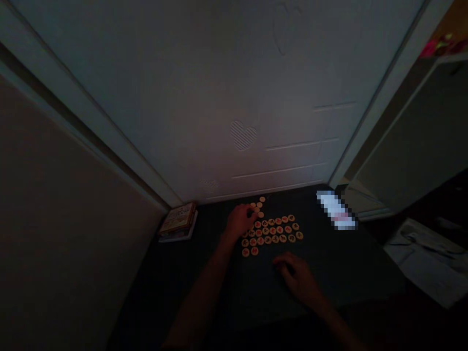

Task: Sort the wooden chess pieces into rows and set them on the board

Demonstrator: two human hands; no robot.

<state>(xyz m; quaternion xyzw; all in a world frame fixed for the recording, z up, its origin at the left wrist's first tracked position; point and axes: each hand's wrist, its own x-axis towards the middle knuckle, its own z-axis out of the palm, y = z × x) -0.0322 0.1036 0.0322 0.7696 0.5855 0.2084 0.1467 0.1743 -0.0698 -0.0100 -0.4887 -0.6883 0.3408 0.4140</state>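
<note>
Round Chinese chess pieces (272,231) lie face up in rows on the dark table, marked with red or dark characters. A few paler pieces (262,200), with no marks visible, are grouped behind the rows near the wall. My left hand (241,220) reaches over the left end of the rows. Its thumb and fingers close around a pale piece at the edge of that group; dim light blurs the exact contact. In front of the rows, my right hand (297,277) rests low over the table. Its fingers are loosely curved, with a gap to the thumb and nothing between.
A small stack of books or boxes (178,220) stands at the table's back left. A bright, pixelated object (336,210) lies at the back right. The white panel (248,97) rises behind the table (329,273). Papers (427,258) sit lower, off to the right.
</note>
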